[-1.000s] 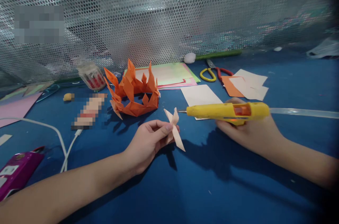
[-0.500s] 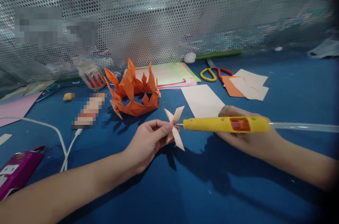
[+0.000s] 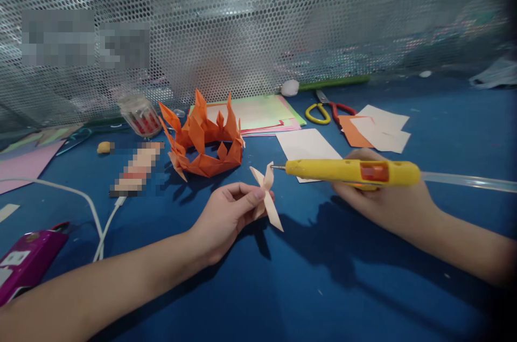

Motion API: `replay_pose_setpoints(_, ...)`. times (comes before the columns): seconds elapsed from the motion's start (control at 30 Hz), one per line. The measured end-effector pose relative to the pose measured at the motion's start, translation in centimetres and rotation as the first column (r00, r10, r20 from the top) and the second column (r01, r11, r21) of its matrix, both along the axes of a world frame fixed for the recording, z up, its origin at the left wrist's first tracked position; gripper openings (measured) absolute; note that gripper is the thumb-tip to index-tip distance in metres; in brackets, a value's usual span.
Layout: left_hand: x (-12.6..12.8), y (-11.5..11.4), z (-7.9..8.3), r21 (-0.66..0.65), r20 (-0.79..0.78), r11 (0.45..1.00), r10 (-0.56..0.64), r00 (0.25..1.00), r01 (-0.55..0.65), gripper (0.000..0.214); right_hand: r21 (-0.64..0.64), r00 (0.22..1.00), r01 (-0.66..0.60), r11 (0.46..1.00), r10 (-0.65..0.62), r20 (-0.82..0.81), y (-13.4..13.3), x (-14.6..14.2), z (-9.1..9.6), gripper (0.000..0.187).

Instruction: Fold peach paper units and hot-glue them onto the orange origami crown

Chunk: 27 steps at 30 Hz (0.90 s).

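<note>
Between thumb and fingers, my left hand pinches a small pale peach folded-paper piece with pointed arms. My right hand is wrapped round a yellow hot glue gun, with a clear glue stick poking out of its back end. The gun's metal nozzle meets the upper arm of the paper piece, near its tip. Some of my right fingers are hidden behind the gun. Beyond my left hand an orange folded-paper crown stands on the blue table.
Behind lie stacked coloured sheets, a white sheet, scissors and orange and white paper pieces. A glass jar stands left of the crown. White cables and a purple power strip occupy the left. Perforated metal walls the back.
My right hand has raised the glue gun slightly, its nozzle going from the paper piece's centre up to its upper arm, which now looks bent. My left hand has hardly moved.
</note>
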State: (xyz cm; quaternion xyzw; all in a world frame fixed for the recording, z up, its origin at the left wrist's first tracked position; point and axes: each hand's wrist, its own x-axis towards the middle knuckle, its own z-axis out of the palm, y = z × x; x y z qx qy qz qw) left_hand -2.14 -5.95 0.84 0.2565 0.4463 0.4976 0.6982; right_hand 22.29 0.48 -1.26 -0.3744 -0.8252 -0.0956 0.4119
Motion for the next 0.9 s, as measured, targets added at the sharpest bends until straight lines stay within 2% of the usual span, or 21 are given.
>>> replay_pose_setpoints(0.33,-0.1,0.0,0.1,0.016,-0.010,1.000,-0.013,1.000,0.013,0.044,0.040,0.999,0.044,0.998,-0.044,-0.008,-0.2,0.2,-0.2,0.011)
replay_pose_setpoints(0.63,-0.2,-0.2,0.0,0.056,-0.011,0.998,-0.030,0.999,0.031,0.043,-0.018,0.999,0.038,0.999,-0.038,0.007,-0.6,0.3,0.0,0.016)
replay_pose_setpoints(0.9,-0.2,-0.2,-0.3,0.069,-0.007,0.997,-0.029,1.000,0.030,0.041,-0.046,0.996,0.039,0.998,-0.035,0.086,-0.7,1.6,-0.8,0.015)
